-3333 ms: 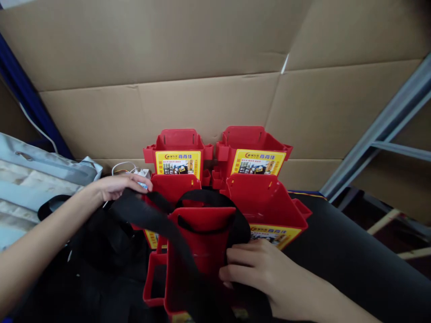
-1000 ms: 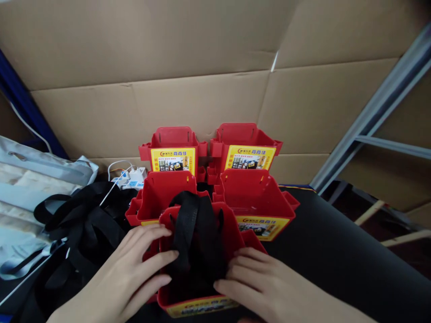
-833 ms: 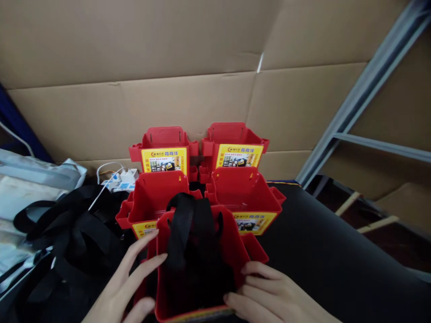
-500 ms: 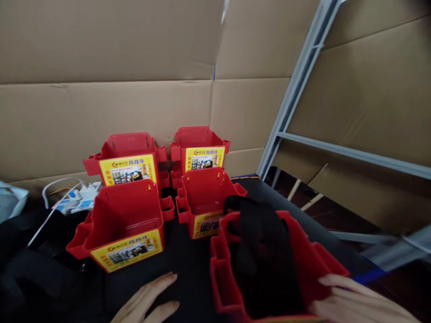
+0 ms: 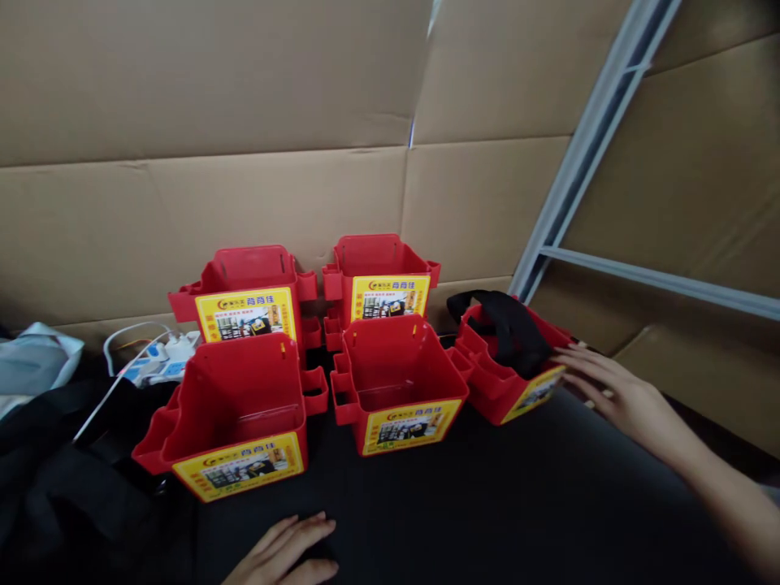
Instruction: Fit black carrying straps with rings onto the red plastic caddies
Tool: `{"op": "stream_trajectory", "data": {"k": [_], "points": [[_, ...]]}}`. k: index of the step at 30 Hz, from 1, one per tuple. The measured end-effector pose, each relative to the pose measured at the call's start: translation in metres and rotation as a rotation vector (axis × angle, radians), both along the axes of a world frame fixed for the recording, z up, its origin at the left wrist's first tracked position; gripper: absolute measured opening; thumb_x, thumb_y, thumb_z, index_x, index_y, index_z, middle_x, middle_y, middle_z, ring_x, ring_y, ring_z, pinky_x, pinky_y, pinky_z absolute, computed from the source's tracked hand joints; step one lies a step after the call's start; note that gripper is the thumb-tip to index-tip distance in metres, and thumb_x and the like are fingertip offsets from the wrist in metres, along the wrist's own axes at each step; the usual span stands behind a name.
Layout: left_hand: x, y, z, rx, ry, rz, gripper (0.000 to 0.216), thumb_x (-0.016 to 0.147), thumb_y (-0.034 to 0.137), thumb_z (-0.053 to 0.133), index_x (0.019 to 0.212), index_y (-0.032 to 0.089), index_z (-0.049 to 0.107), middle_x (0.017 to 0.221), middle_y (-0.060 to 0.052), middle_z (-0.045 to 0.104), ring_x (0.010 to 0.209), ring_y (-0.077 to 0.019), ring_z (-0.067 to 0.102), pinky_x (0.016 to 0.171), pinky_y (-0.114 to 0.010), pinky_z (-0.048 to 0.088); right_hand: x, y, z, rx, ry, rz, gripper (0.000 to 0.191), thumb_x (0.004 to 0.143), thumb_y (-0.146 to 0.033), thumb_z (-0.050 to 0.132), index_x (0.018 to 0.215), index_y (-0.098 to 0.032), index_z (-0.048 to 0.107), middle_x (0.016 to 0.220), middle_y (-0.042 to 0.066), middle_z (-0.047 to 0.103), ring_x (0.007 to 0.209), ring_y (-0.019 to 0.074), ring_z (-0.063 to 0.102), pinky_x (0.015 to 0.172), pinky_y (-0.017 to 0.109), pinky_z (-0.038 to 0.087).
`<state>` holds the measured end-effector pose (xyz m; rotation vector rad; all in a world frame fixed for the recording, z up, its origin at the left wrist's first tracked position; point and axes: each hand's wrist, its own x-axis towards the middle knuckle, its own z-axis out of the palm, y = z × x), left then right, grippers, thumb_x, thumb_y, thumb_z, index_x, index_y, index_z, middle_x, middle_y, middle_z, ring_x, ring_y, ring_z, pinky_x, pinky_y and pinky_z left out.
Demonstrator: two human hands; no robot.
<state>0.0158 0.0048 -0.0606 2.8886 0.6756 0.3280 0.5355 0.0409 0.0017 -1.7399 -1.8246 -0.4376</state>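
Several red plastic bins with yellow labels stand on a black surface [image 5: 500, 496]. The rightmost red bin [image 5: 509, 390] holds a bundle of black strap [image 5: 509, 329] and sits tilted beside the front-middle bin [image 5: 399, 386]. My right hand [image 5: 613, 390] reaches out with fingers stretched flat against that bin's right side. My left hand [image 5: 283, 556] rests flat on the black surface at the bottom edge, fingers apart, holding nothing. It lies just in front of the front-left bin [image 5: 235, 418], which looks empty.
Two more red bins [image 5: 244, 288] [image 5: 378, 272] stand at the back against a cardboard wall [image 5: 244, 130]. A white power strip with cable [image 5: 155, 357] and black fabric [image 5: 54, 479] lie at the left. A grey metal shelf frame [image 5: 585, 154] rises on the right.
The bin with the black strap moved from in front of me to the right, beside the front-middle bin. My right hand went with it; my left hand came off it onto the surface.
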Motion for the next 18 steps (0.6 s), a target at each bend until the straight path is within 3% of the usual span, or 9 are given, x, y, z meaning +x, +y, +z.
{"op": "stream_trajectory", "data": {"k": [5, 11, 18], "points": [[0.005, -0.003, 0.01, -0.07, 0.058, 0.05, 0.028, 0.083, 0.031, 0.053, 0.109, 0.025, 0.06, 0.125, -0.005, 0.053, 0.114, -0.0225, 0.051, 0.092, -0.033, 0.046, -0.008, 0.054, -0.013, 0.081, -0.107, -0.133, 0.034, 0.084, -0.026, 0.031, 0.101, -0.014, 0.057, 0.112, 0.014, 0.056, 0.109, 0.0235, 0.049, 0.093, 0.034, 0.039], [0.006, -0.007, 0.029, -0.185, 0.047, 0.067, 0.031, 0.083, 0.032, 0.052, 0.111, 0.022, 0.058, 0.125, -0.007, 0.053, 0.116, -0.0242, 0.049, 0.094, -0.037, 0.044, -0.046, 0.068, -0.017, 0.155, -0.144, -0.377, 0.037, 0.084, -0.023, 0.028, 0.102, -0.006, 0.055, 0.105, 0.025, 0.051, 0.102, 0.0326, 0.045, 0.074, 0.039, 0.04], [0.006, -0.013, 0.032, -0.229, 0.052, 0.104, 0.031, 0.084, 0.026, 0.05, 0.115, 0.026, 0.054, 0.129, -0.005, 0.05, 0.118, -0.0233, 0.047, 0.096, -0.039, 0.042, -0.062, 0.091, -0.031, 0.214, -0.165, -0.464, 0.042, 0.088, -0.029, 0.026, 0.113, -0.002, 0.047, 0.114, 0.029, 0.045, 0.114, 0.0358, 0.035, 0.078, 0.043, 0.03]]}}
